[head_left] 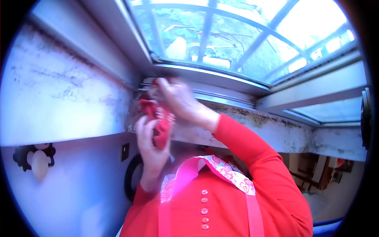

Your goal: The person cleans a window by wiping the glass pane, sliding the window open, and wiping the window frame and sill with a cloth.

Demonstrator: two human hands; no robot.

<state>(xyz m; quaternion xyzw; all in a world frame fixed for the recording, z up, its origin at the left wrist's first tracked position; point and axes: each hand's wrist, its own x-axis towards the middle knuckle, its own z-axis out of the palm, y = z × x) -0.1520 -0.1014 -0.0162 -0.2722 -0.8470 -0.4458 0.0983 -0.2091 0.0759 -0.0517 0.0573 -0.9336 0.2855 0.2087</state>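
A crumpled red cloth (160, 126) with pale patterned patches hangs between my hands at the left corner of the window frame. My left hand (152, 144) grips its lower part, fingers wrapped round it. Higher up, at the end of the metal window track (225, 96), my right hand (177, 96) is closed on the upper, darker red part. Motion blurs this hand, and its fingertips are partly hidden.
Dark spots mark the wall (67, 91) on the left and the ledge (260, 124) below the track. Barred window glass (233, 35) is above. A lamp-like fixture (39, 164) is at lower left, a round dark object (366, 118) at far right.
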